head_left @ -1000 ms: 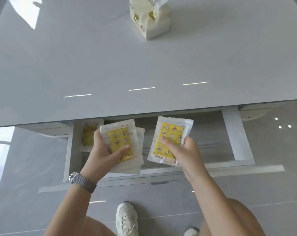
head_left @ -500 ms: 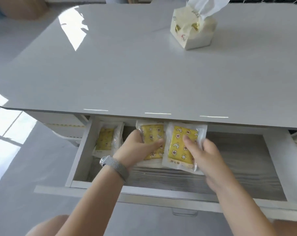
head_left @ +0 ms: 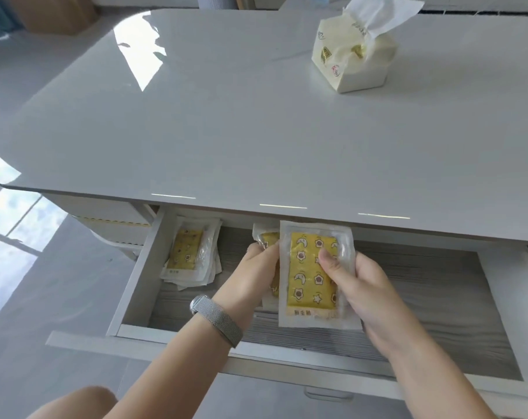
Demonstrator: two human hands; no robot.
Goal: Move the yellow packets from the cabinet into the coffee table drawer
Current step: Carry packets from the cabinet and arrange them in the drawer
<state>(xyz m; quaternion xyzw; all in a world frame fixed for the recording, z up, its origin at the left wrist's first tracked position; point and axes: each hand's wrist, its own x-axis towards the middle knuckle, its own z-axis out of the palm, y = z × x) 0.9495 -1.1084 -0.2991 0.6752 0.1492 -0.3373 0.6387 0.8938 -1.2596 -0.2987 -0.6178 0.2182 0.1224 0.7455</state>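
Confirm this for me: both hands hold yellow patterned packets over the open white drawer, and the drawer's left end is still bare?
Not bare. The head view shows a stack of yellow packets already lying at the left end of the open white drawer. Left hand and right hand do each hold packets.

- My right hand (head_left: 358,285) is over the open coffee table drawer (head_left: 141,279), fingers curled behind a yellow packet (head_left: 312,276), thumb pressed flat on its front face.
- My left hand (head_left: 253,275) sits just left of the right one, over the same drawer, fingers wrapped round a second yellow packet (head_left: 267,238) that is mostly hidden behind the first.
- Both forearms reach in from the drawer's near edge, bare, angling toward each other.
- My left wrist wears a woven grey watch band (head_left: 217,320).
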